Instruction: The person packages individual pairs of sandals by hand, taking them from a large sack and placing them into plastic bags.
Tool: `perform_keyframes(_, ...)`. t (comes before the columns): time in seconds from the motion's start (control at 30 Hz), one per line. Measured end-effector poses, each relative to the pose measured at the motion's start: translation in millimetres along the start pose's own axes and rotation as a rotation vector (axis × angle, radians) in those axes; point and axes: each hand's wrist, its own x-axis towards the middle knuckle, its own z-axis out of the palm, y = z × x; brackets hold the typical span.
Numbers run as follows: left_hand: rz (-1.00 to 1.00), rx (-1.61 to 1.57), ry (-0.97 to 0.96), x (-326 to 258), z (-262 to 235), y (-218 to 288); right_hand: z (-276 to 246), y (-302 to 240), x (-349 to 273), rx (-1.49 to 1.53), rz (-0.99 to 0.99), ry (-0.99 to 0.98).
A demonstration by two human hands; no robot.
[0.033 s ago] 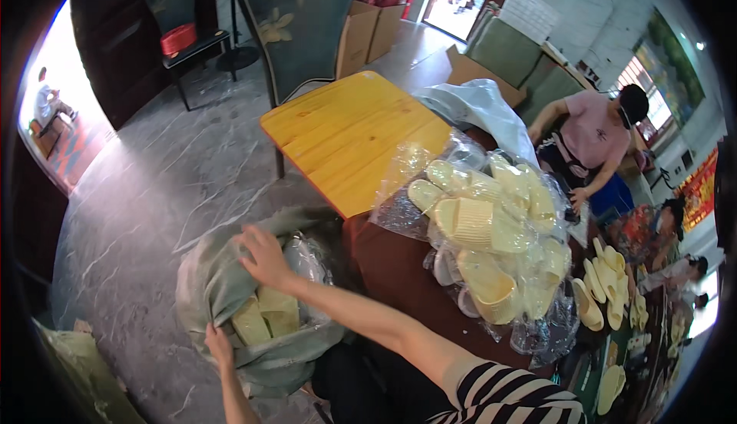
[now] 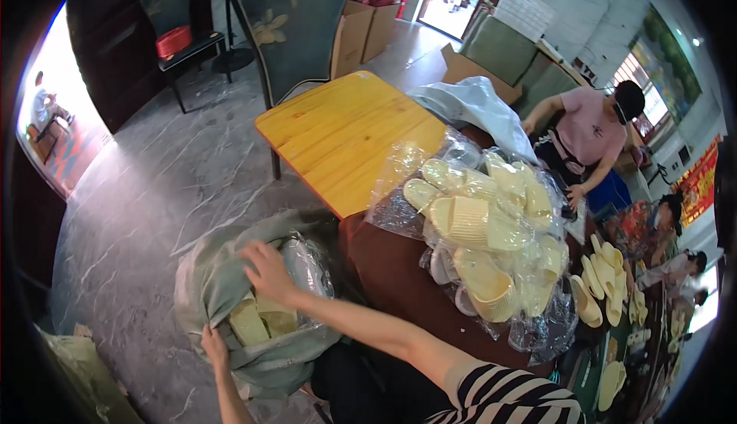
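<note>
A grey-green woven sack (image 2: 211,289) stands on the floor in front of me with its mouth spread. My left hand (image 2: 216,346) is closed on the near left part of its rim. Over the opening reaches my right hand (image 2: 270,272), fingers slightly apart and bent, with nothing visible in them. Pale yellow slippers (image 2: 249,322) lie inside the sack, and clear plastic wrap (image 2: 303,259) shows at its far right side. The bottom of the sack is hidden. To the right, a heap of plastic-wrapped yellow slippers (image 2: 470,220) rests on a brown surface (image 2: 384,270).
A yellow wooden tabletop (image 2: 353,136) lies ahead, beside a floral-backed chair (image 2: 288,32). More yellow slippers (image 2: 606,278) lie at the right. A person in a pink shirt (image 2: 591,128) works beyond the heap. Another sack (image 2: 84,370) stands at the lower left.
My right hand has shifted very slightly down and right over the sack's mouth. The left hand keeps its hold on the rim.
</note>
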Motion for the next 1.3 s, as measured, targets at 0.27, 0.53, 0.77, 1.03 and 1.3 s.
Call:
perform_keyframes(0.27,-0.332,-0.884,-0.466,63,-15,10,14,-37,-186,-0.007,0.208,-0.616)
perform_keyframes(0.53,-0.477,-1.167,-0.495,86,-63,33,28,-74,-264,-0.302,-0.398,-0.766)
perform_keyframes(0.77,-0.254,-0.41,-0.137,105,-20,95,45,7,-337,-0.378,0.126,-1.355)
perform_keyframes(1.03,0.092,0.372,0.068,36,-6,37,21,-11,-284,-0.221,0.297,-1.415)
perform_keyframes(1.3,0.627,0.141,-0.187,-73,28,158,-121,137,-147,-0.372,0.609,-0.158)
